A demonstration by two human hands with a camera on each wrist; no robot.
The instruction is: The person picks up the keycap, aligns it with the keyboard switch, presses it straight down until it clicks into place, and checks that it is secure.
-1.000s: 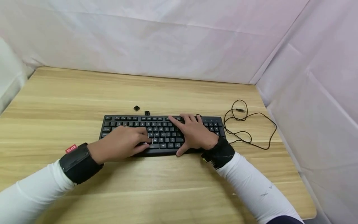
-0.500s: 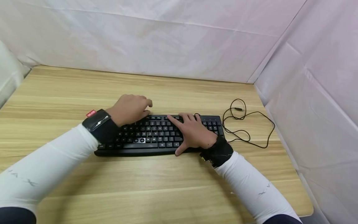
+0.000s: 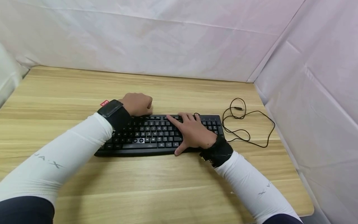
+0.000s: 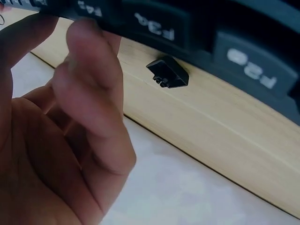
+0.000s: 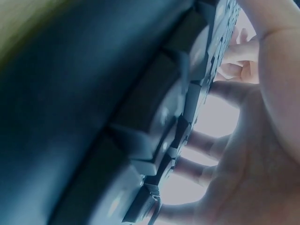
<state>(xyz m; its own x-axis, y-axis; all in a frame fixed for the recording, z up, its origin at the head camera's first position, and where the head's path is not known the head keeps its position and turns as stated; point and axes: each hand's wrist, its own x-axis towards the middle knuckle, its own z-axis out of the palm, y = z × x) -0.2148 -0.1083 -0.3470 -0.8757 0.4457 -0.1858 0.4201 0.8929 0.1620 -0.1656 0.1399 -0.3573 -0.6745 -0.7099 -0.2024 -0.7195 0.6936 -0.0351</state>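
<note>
A black keyboard (image 3: 145, 151) lies on the wooden table. Two spots without keycaps (image 3: 138, 140) show in its bottom letter row. My right hand (image 3: 193, 132) rests spread over the keyboard's right part, thumb at the front edge. My left hand (image 3: 137, 104) is at the keyboard's back edge, fingers bent downward. In the left wrist view, one loose black keycap (image 4: 168, 72) lies on the table just behind the function keys, beside the left fingers (image 4: 91, 61). The fingertips are hidden past the keyboard edge, so whether they pinch the other keycap cannot be seen.
A thin black cable (image 3: 249, 141) lies in loops right of the keyboard. White cloth (image 3: 156, 40) hangs behind the table (image 3: 156, 193) and along its right side.
My left hand has gone from the bottom letter row to behind the keyboard, covering the two loose keycaps in the head view, and its fingers have bent further. My right hand has stayed put.
</note>
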